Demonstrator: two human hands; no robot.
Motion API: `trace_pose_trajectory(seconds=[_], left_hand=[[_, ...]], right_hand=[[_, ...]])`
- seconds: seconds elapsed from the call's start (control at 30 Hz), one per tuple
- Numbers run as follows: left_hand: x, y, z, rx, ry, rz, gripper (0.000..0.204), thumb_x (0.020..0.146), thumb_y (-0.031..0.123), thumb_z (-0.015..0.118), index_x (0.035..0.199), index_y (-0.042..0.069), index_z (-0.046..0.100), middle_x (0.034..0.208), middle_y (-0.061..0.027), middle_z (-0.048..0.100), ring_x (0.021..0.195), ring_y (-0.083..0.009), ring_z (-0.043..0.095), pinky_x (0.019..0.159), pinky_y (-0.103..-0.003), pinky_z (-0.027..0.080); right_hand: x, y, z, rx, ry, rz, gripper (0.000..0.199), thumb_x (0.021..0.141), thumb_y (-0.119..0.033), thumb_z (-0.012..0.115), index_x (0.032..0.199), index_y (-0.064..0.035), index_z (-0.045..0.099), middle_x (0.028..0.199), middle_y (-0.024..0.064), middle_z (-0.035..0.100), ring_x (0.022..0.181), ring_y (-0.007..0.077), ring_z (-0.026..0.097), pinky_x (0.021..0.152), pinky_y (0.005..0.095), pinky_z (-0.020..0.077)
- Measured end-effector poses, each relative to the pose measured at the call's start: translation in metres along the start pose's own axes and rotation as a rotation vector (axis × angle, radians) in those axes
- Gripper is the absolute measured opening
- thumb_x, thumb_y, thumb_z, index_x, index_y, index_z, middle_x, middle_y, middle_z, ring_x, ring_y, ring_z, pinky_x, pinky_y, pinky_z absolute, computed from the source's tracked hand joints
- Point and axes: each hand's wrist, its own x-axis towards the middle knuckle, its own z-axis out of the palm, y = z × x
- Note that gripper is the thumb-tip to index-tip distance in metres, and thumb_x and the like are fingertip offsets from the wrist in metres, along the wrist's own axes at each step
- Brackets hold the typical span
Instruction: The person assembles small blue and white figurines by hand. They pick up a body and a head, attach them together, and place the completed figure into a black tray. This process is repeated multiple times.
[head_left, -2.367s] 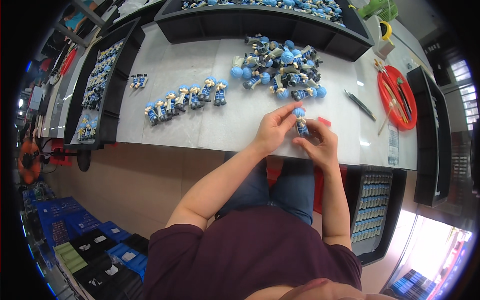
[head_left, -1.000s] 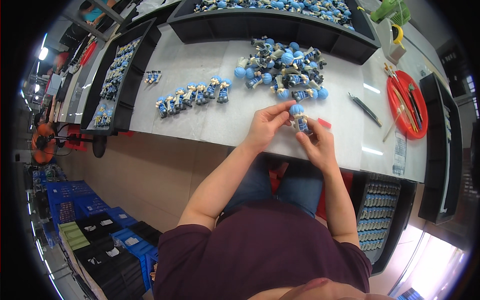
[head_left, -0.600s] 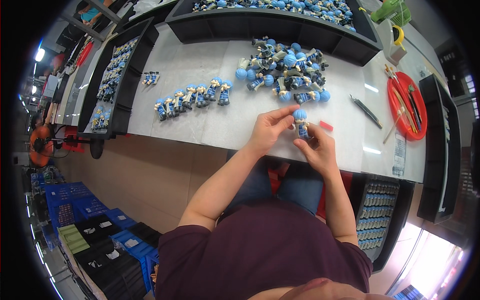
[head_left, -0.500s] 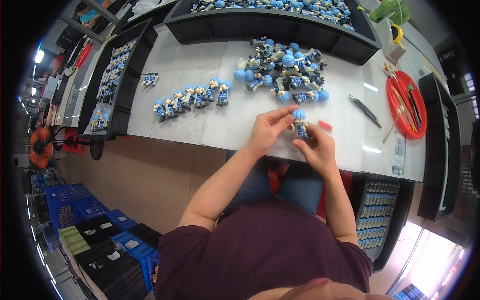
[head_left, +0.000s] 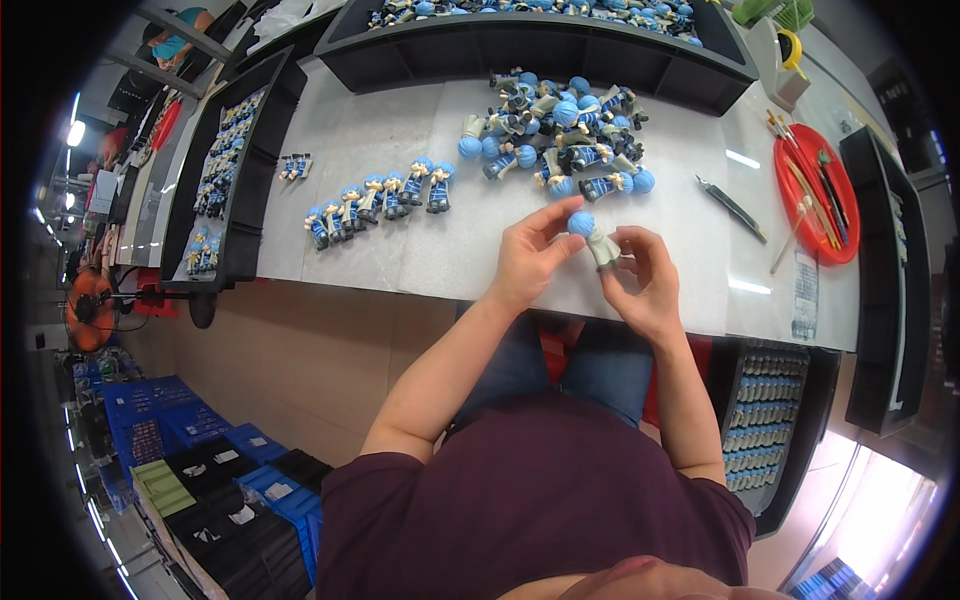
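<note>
A small figurine (head_left: 601,245) with a blue-haired head and a pale grey cape is tilted above the table's near edge, its back showing. My left hand (head_left: 530,258) pinches it by the head between thumb and fingers. Curved around the lower end of the cape is my right hand (head_left: 648,285), thumb and fingers apart; whether a fingertip touches the figurine cannot be made out. Just beyond my hands lies a heap of similar figurines (head_left: 565,130). To the left, several figurines (head_left: 372,196) form a slanting row, with a headless blue-and-dark body piece (head_left: 295,166) farther left.
A large black crate (head_left: 540,62) of figurines stands at the back, another black tray (head_left: 262,150) at the left. Right of me are a grey pen-like tool (head_left: 732,210), a red oval plate (head_left: 846,190) with brushes and a tape dispenser (head_left: 787,75). A tray of figurines (head_left: 768,415) sits low right.
The figurine has been turned from front to back and tilted. My right hand's fingers have spread from its lower body. A small pink block beside that hand no longer shows.
</note>
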Motion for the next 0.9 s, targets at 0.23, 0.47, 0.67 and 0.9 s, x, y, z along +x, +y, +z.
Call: trace_pose_trajectory(seconds=[0.23, 0.47, 0.67, 0.9], left_hand=[[0.0007, -0.0005, -0.0018, 0.012, -0.007, -0.022, 0.041, 0.081, -0.005, 0.057, 0.121, -0.002, 0.048, 0.107, -0.0097, 0.059, 0.099, -0.0156, 0.055, 0.088, -0.029, 0.045], [-0.0001, -0.0006, -0.0022, 0.027, -0.028, 0.010, 0.041, 0.079, -0.006, 0.058, 0.119, -0.003, 0.049, 0.110, -0.0120, 0.058, 0.102, -0.0165, 0.054, 0.089, -0.029, 0.044], [-0.0008, 0.0020, -0.0015, 0.034, -0.045, 0.023, 0.039, 0.077, -0.009, 0.057, 0.115, -0.002, 0.052, 0.110, -0.0123, 0.058, 0.104, -0.0173, 0.054, 0.090, -0.030, 0.043], [-0.0014, 0.0035, -0.0020, 0.053, -0.110, 0.060, 0.040, 0.074, -0.014, 0.055, 0.111, 0.000, 0.056, 0.114, -0.0133, 0.056, 0.108, -0.0193, 0.051, 0.090, -0.033, 0.044]], right_hand=[[-0.0017, -0.0010, -0.0024, 0.071, -0.008, 0.064, 0.050, 0.070, 0.003, 0.064, 0.116, 0.0002, 0.046, 0.098, 0.0115, 0.054, 0.087, 0.0157, 0.057, 0.073, 0.0267, 0.0504], [-0.0010, 0.0008, -0.0026, 0.048, -0.005, 0.057, 0.050, 0.070, 0.004, 0.063, 0.117, 0.0003, 0.046, 0.098, 0.0121, 0.054, 0.088, 0.0159, 0.057, 0.073, 0.0265, 0.0505], [-0.0006, -0.0016, -0.0038, 0.048, -0.014, 0.039, 0.047, 0.072, 0.001, 0.065, 0.116, 0.0009, 0.048, 0.098, 0.0119, 0.054, 0.093, 0.0168, 0.055, 0.075, 0.0273, 0.0504], [-0.0004, 0.0025, -0.0015, 0.020, 0.022, 0.045, 0.042, 0.076, -0.002, 0.065, 0.115, 0.0018, 0.049, 0.099, 0.0115, 0.054, 0.094, 0.0165, 0.055, 0.078, 0.0283, 0.0500]])
